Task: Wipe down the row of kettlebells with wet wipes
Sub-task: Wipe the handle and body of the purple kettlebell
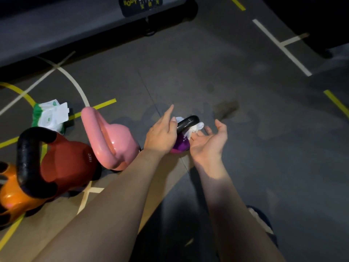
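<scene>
The grey floor (245,129) is carrying everything here, its painted lines running under a row of kettlebells that is stretching from the lower left towards the middle. The red bell (68,161) is sitting biggest in the row, its black handle arching up. The orange bell (11,197) is pressing in on its left and the pink bell (113,140) is standing just beside it on the right. They are standing close together, so the person can work along them without shifting far.

The purple bell (181,143) is standing at the right end of the row, near the pink one, and it looks to be the one getting cleaned. The pack (51,116) of wipes is lying behind the row with its flap open, likely kept within reach for a fresh sheet.

The left hand (162,137) is resting against the purple bell's near side, probably steadying it. Its index finger is sticking out straight, and the rest are hidden, so I cannot tell whether they are curling round anything. The right hand (209,140) is lying palm up and slack, fingertips touching the wipe (196,127). The wipe is hanging bunched over the black handle, seemingly being dragged around it.
</scene>
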Demonstrator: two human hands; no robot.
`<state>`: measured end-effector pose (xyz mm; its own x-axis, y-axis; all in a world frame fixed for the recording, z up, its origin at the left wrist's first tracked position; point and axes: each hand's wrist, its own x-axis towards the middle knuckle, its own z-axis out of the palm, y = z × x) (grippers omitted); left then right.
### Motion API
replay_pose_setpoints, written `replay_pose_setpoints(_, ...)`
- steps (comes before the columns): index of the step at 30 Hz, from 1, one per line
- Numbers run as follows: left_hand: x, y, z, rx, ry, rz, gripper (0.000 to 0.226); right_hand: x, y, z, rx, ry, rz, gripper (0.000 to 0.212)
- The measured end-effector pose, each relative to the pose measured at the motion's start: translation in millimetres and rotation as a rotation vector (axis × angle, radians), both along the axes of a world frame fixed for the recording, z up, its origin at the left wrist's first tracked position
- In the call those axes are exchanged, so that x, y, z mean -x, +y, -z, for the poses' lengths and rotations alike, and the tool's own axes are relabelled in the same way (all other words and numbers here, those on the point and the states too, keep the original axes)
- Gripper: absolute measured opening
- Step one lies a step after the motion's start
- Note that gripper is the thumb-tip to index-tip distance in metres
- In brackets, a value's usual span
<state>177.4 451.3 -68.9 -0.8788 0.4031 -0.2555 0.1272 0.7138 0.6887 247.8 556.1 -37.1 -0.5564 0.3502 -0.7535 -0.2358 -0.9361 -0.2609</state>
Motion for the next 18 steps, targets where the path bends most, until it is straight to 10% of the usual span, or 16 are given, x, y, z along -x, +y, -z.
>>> replay_pose_setpoints(18,5,1,1,0.019,-0.019,-0.016,0.052,-5,-25,10,-0.059,0.074,-0.229,0.055)
